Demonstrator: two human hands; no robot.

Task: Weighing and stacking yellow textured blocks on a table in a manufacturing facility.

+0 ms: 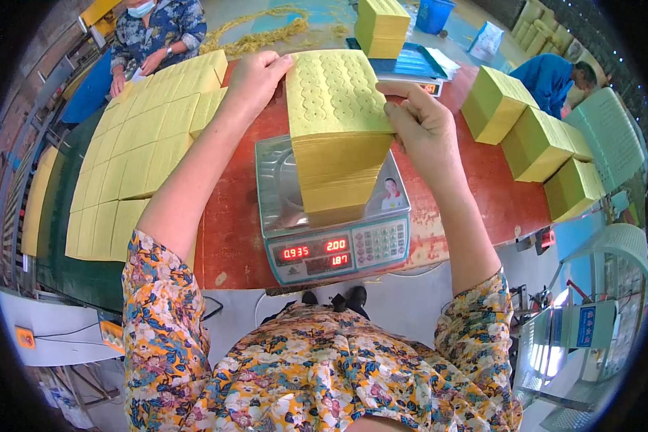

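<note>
A tall stack of yellow paper sheets (342, 165), its top punched with rows of curved cuts, stands on the metal pan of a digital scale (275, 187). Red digits glow on the scale's front panel, beside a keypad. My left hand (259, 83) is closed, its fingertips pinching the far left corner at the top of the stack. On the right side, my right hand (426, 124) pinches the upper edge between thumb and bent forefinger. How many sheets each hand grips cannot be made out.
Many yellow paper stacks (126, 155) fill the table's left side. More stacks (543, 140) stand at the right edge of the red tabletop (230, 252). Across the table, another stack (381, 29) is by a second scale (417, 61). One person (158, 36) works far left, another (547, 83) bends far right.
</note>
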